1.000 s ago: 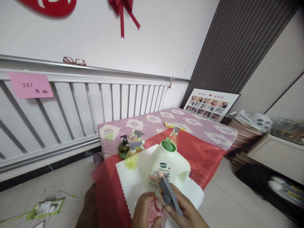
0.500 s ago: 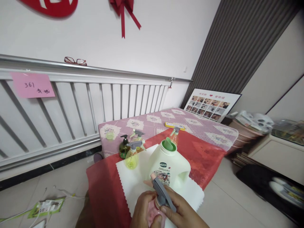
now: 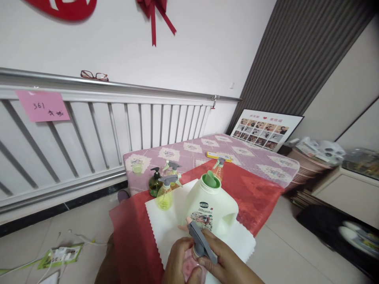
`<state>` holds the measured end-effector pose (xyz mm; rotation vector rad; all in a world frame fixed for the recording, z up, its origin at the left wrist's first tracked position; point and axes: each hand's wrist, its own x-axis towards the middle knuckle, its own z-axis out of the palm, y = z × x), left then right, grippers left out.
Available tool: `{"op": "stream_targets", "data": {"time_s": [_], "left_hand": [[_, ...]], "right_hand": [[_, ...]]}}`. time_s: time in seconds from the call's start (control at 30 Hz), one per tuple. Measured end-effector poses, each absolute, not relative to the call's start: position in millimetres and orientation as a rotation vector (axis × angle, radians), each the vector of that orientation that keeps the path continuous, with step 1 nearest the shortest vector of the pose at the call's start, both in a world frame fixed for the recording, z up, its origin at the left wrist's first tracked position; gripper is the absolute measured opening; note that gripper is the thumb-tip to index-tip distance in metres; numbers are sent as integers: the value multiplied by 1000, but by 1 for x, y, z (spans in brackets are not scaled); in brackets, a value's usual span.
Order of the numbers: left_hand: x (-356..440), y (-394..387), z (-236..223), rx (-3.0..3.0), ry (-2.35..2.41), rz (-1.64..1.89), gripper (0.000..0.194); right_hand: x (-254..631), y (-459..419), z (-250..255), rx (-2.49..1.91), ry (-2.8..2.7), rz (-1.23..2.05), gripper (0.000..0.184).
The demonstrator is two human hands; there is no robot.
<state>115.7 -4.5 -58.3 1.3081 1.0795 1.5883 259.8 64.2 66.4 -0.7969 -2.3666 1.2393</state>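
Between my two hands is a pink spray bottle [image 3: 189, 265] with a grey trigger head, low in the head view. My left hand [image 3: 177, 260] is wrapped round the pink body. With thumb and fingers, my right hand [image 3: 220, 256] grips the grey trigger head [image 3: 202, 243] at its collar. Just beyond stands a large pale green jug [image 3: 223, 203] with a handle; its mouth is uncapped and a green spout shows inside. A yellow spray bottle [image 3: 164, 199] stands left of the jug, beside a dark green pump bottle [image 3: 154, 184].
A white scalloped mat [image 3: 155, 221] lies over a red cloth [image 3: 130, 236] on the table. Another spray bottle [image 3: 218, 172] and a yellow box [image 3: 219, 157] sit farther back on the purple tablecloth [image 3: 192, 148]. A radiator [image 3: 118, 130] lines the wall.
The view has shifted very slightly. Both hands keep their grip on the pink spray bottle, whose trigger head has moved a little to the left.
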Motion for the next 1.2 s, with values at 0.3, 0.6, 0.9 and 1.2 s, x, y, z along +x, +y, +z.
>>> {"op": "stream_targets", "data": {"time_s": [0.3, 0.6, 0.9, 1.2], "left_hand": [[114, -4, -53, 1230, 1047, 1530, 49], [114, -5, -56, 1204, 1014, 1541, 52], [114, -6, -51, 1149, 1092, 1536, 53], [120, -5, -55, 1145, 1000, 1576, 54]], "right_hand": [[251, 59, 48, -925, -2332, 968, 42], [255, 57, 71, -854, -2411, 1176, 57], [251, 62, 79, -870, -2489, 1137, 58], [252, 54, 50, -979, -2397, 990, 44]]}}
